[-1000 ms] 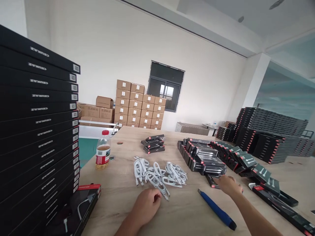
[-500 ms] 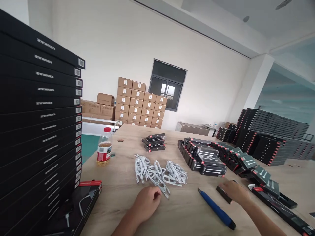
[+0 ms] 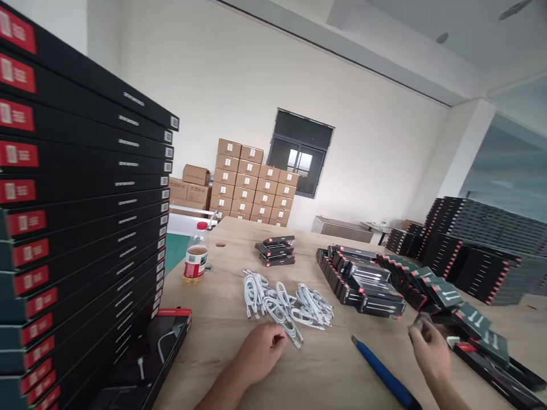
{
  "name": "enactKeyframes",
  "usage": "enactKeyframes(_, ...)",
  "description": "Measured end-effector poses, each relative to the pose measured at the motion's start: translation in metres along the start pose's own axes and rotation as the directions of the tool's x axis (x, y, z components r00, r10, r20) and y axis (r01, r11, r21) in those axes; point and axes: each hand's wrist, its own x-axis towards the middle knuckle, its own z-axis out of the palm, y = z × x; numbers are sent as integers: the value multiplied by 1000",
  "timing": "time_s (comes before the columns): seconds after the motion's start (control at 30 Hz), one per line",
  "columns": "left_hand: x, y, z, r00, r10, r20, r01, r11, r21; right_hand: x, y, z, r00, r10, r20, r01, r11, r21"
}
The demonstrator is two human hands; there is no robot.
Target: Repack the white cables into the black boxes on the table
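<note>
My left hand (image 3: 264,350) rests on the wooden table (image 3: 325,364), fingers curled, just below the coiled white cables (image 3: 284,302); what its fingers hold, if anything, is hidden. Raised at the right, my right hand (image 3: 429,344) pinches a small dark box (image 3: 423,322), seen mostly edge-on and blurred. Between the hands lies a blue pen-like tool (image 3: 384,373). Behind my right hand are rows of small black cable boxes (image 3: 363,279), and open boxes with grey-green inserts (image 3: 442,293) run along the right.
A tall stack of black boxes (image 3: 85,188) fills the left side, with an open box (image 3: 171,341) at its foot. A bottle (image 3: 195,256) stands beyond it. Several small boxes (image 3: 277,250) lie behind the cables. Larger stacks (image 3: 478,262) stand at the far right.
My right hand has lifted and turned, and the small box has come up off the table. The view has shifted left. My left hand remains curled near the cables.
</note>
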Motion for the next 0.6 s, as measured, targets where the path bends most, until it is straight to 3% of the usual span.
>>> enactKeyframes(0.03, 0, 1, 0, 1000, -4, -5, 4, 999, -33, -9, -8, -11, 999, 19, -29, -16, 995, 102)
enactKeyframes(0.07, 1, 3, 1, 1000, -12, -7, 11, 998, -69, -21, -20, -23, 996, 61, -70, -34, 938, 345)
enactKeyframes(0.1, 2, 4, 4, 1000, -20, 0, 20, 995, -99, -36, -36, -33, 998, 45, -40, -14, 820, 572)
enactKeyframes(0.17, 2, 8, 13, 999, -23, 49, 32, 977, -213, -75, -77, -46, 986, -152, 75, 26, 574, 818)
enactKeyframes(0.2, 1, 10, 19, 996, -10, 90, 38, 949, -314, -96, -100, -48, 964, -227, 140, -15, 477, 879)
enactKeyframes(0.27, -3, 16, 32, 988, 17, 150, 75, 807, -586, -135, -146, -44, 915, -310, 257, -159, 310, 937)
enactKeyframes(0.37, -11, 27, 42, 988, -70, 139, 155, 423, -893, -171, -189, -28, 855, -391, 341, -303, 158, 940)
enactKeyframes(0.43, -14, 33, 37, 977, -155, 144, 177, 223, -959, -173, -192, -19, 849, -410, 332, -274, 195, 942)
enactKeyframes(0.47, -15, 34, 32, 973, -169, 159, 186, 154, -971, -167, -186, -17, 855, -419, 307, -203, 275, 940)
enactKeyframes(0.53, -15, 35, 16, 970, -159, 185, 198, 69, -978, -147, -161, -15, 871, -436, 225, 41, 520, 853)
enactKeyframes(0.6, -15, 33, 1, 972, -143, 189, 195, 28, -980, -122, -124, -14, 889, -432, 152, 273, 766, 582)
